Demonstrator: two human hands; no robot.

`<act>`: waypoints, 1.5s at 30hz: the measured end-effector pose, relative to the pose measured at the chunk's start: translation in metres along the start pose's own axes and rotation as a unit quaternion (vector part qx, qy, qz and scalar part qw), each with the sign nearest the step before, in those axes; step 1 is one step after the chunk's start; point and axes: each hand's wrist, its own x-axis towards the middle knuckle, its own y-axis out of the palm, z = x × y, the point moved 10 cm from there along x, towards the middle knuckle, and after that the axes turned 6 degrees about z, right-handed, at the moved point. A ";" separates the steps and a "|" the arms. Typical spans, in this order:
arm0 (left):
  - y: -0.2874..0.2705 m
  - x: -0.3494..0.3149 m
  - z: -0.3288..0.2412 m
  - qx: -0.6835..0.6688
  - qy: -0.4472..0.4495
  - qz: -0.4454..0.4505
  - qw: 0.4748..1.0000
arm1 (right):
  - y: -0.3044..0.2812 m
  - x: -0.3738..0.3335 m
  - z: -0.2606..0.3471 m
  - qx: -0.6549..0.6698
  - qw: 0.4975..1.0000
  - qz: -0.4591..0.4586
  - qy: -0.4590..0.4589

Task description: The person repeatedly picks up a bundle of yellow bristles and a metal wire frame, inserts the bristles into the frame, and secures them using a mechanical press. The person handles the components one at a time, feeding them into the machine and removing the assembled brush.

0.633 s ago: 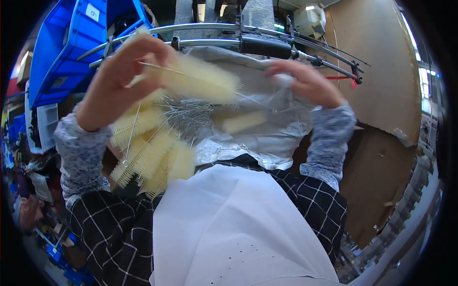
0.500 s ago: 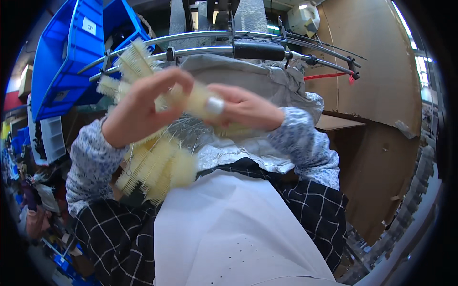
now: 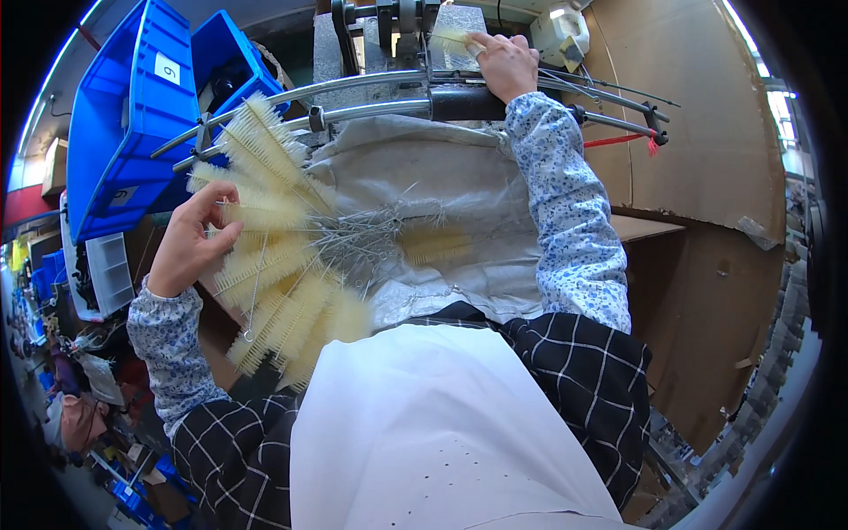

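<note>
"Many brushes (image 3: 290, 325) fanned near left; why?"
"Probably to stop them tangling; left grip (image 3: 188, 238) half-curled there, hold unclear; right grip (image 3: 511, 67), far, fingers closed round one pale brush (image 3: 451, 39)."

The left hand (image 3: 184, 243) is turning its palm side rightward, the left thumb (image 3: 226, 235) and left fingers (image 3: 212, 193) curving toward each other with a gap between their tips. Behind it, the left forearm (image 3: 168, 344) is slanting back. Well forward and rightward of it, the right hand (image 3: 510, 67) is showing its back, the right fingers (image 3: 484, 42) bending together and pointing leftward. Behind that hand, the right forearm (image 3: 570, 199) is lying outstretched.
</note>
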 end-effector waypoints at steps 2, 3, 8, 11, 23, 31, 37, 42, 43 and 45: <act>0.004 0.001 -0.008 -0.005 0.013 -0.007 1.000 | 0.003 0.004 0.001 -0.001 1.000 -0.002 -0.009; 0.004 0.001 -0.011 0.000 0.024 -0.011 1.000 | 0.005 0.005 0.003 -0.001 1.000 -0.002 -0.016; -0.008 -0.004 -0.031 -0.002 0.064 -0.063 0.996 | 0.004 0.005 0.007 0.033 0.999 0.006 -0.039; -0.030 -0.014 -0.045 -0.042 0.108 -0.138 0.984 | 0.010 0.010 0.004 0.037 0.998 -0.004 -0.051; -0.079 -0.043 -0.059 -0.019 0.192 -0.224 0.955 | 0.001 0.007 -0.040 0.005 0.999 -0.034 0.038; -0.082 -0.045 -0.064 -0.057 0.209 -0.216 0.952 | 0.005 -0.005 -0.050 0.096 0.990 -0.096 0.043; -0.087 -0.050 -0.064 -0.033 0.197 -0.237 0.951 | 0.007 -0.001 -0.007 0.096 0.991 -0.082 0.042; -0.084 -0.048 -0.065 -0.051 0.209 -0.225 0.950 | 0.008 0.002 0.048 0.097 0.993 -0.037 0.058; -0.082 -0.045 -0.068 -0.050 0.208 -0.223 0.951 | 0.007 0.003 0.060 0.097 0.993 -0.045 0.055; -0.077 -0.043 -0.076 -0.045 0.202 -0.220 0.953 | 0.004 0.003 0.073 0.099 0.993 -0.054 0.043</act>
